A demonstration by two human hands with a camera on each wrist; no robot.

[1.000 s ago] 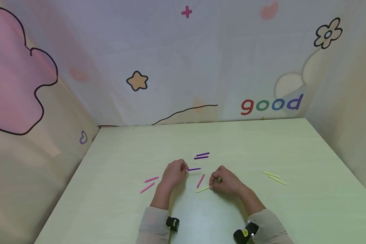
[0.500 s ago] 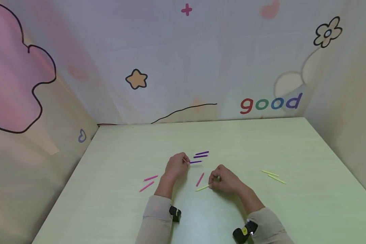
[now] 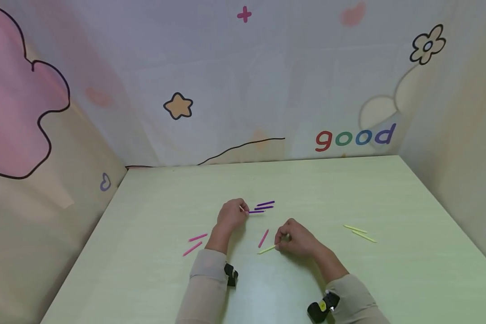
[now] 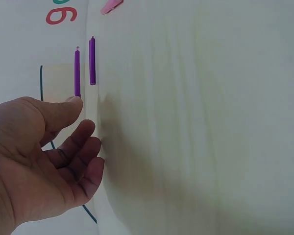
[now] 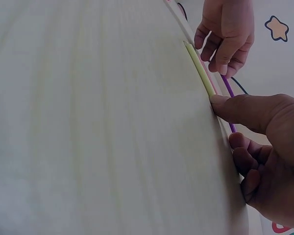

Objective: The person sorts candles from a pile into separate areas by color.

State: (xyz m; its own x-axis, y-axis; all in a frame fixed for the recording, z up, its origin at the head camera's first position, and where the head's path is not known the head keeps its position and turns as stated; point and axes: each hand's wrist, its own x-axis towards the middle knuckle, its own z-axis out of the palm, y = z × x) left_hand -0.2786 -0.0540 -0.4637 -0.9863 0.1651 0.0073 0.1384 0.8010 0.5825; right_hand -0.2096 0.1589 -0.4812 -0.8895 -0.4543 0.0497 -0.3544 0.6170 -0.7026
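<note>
My left hand (image 3: 231, 213) pinches the end of a slim purple candle (image 3: 257, 212), whose small wick shows in the left wrist view. Just beyond it two more purple candles (image 3: 264, 208) lie side by side on the table. Nearer to me, my right hand (image 3: 297, 238) holds a yellow-green candle (image 3: 266, 249) between thumb and fingers, low at the table. A pink candle (image 3: 263, 238) lies slanted between the hands, close to the yellow-green one's far side. In the right wrist view the thumb covers one end of the yellow-green candle (image 5: 200, 71).
Two pink candles (image 3: 192, 249) lie left of the left forearm. Off to the right are two yellow-green candles (image 3: 364, 236), one partly alongside the other. Printed cloth walls (image 3: 227, 67) border the pale table (image 3: 316, 189) at the back and sides.
My left hand has carried its purple candle away from me, up to the two other purple ones. The right hand has stayed about where it was with the yellow-green candle.
</note>
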